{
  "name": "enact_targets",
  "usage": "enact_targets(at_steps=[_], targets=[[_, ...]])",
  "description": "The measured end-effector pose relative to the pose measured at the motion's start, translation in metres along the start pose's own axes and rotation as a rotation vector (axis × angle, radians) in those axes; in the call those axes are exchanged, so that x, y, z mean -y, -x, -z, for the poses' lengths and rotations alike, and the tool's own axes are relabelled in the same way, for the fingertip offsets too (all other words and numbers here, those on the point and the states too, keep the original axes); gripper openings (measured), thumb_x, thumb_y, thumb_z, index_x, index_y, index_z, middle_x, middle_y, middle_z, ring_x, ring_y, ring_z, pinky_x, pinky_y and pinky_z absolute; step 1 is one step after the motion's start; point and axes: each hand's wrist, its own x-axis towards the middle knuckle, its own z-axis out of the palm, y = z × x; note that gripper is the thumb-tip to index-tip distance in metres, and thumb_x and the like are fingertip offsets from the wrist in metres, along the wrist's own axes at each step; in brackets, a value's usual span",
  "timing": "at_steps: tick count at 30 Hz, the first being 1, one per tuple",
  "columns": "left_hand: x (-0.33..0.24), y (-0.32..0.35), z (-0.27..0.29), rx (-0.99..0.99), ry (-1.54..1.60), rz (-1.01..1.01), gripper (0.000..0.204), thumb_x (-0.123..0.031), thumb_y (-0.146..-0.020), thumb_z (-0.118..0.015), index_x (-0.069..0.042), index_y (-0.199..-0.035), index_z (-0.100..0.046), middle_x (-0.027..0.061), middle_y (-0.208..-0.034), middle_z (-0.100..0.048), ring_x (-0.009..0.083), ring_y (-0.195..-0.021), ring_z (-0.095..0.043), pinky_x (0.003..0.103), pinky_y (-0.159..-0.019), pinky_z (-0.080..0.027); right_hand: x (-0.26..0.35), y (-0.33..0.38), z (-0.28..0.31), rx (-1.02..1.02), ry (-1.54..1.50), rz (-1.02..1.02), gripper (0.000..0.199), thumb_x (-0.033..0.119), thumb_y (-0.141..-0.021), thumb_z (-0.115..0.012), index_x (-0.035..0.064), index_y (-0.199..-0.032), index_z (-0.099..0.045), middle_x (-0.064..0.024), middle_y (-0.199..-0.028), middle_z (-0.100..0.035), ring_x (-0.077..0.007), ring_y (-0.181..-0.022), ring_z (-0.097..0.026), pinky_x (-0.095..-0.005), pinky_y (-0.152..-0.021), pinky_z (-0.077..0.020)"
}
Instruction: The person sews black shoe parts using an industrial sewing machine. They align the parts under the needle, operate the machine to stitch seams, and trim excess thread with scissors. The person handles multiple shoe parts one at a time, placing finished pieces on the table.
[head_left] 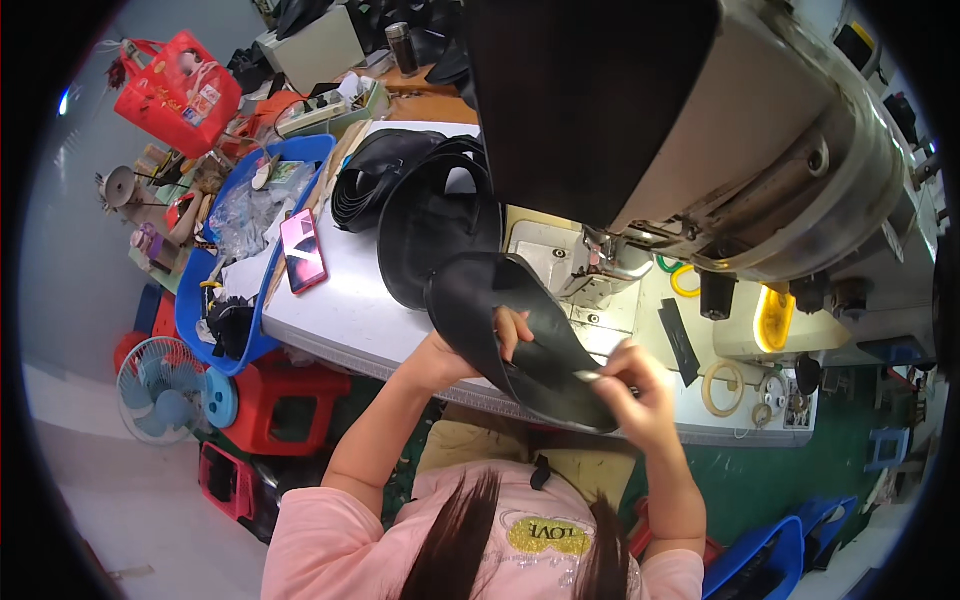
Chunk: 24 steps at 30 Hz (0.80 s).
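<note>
A curved, looped piece of black leather (475,295) is held over the front edge of the white table, in front of the sewing machine (800,130). My left hand (447,362) grips it from the left, its fingers showing inside the loop. My right hand (642,395) pinches at the loop's right end, thumb and forefinger together. A small pale spot shows at those fingertips; whether it is a nail or a held object I cannot make out. Just behind lie more looped black leather pieces (425,245), beside a coiled black stack (365,190).
A phone (303,252) with a red edge lies left on the white tabletop (340,310). Left of it, a blue basin (190,315) holds plastic bags and scraps. A black strip (679,340) and a tape roll (722,388) lie right. A fan (165,395) and red stool (275,430) stand below.
</note>
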Motion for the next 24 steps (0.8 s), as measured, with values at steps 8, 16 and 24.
enact_targets(at_steps=[8, 16, 24], targets=[[0.007, 0.021, -0.013, -0.482, 0.642, 0.285, 0.029, -0.007, -0.069, -0.060, -0.009, -0.097, -0.052, 0.0060, -0.093, -0.054, 0.0228, -0.093, -0.052, 0.041, -0.088, -0.038, -0.028, 0.023, 0.013, -0.396, -0.007, 0.013, 0.029, 0.008, -0.071, -0.065, -0.0013, -0.095, -0.053, -0.0053, -0.081, -0.053, -0.0052, -0.058, -0.040, -0.0174, -0.052, -0.0339], [0.039, 0.063, -0.052, -0.358, 0.162, 0.677, 0.036, -0.025, -0.084, -0.051, -0.001, -0.110, -0.045, 0.0102, -0.105, -0.052, 0.0192, -0.095, -0.052, 0.034, -0.082, -0.043, -0.024, -0.014, 0.007, -0.329, -0.185, -0.292, 0.025, 0.002, -0.069, -0.066, -0.0002, -0.090, -0.052, 0.0000, -0.076, -0.052, -0.0035, -0.063, -0.042, -0.0173, -0.057, -0.0356], [0.018, 0.061, -0.072, -0.682, 0.378, 0.299, 0.036, -0.025, -0.088, -0.042, -0.003, -0.116, -0.038, 0.0106, -0.106, -0.051, 0.0216, -0.097, -0.052, 0.035, -0.079, -0.045, -0.014, -0.004, -0.011, -0.402, 0.229, 0.156, 0.010, -0.003, -0.076, -0.051, -0.0021, -0.086, -0.056, -0.0047, -0.067, -0.050, -0.0079, -0.054, -0.040, -0.0184, -0.053, -0.0347]])
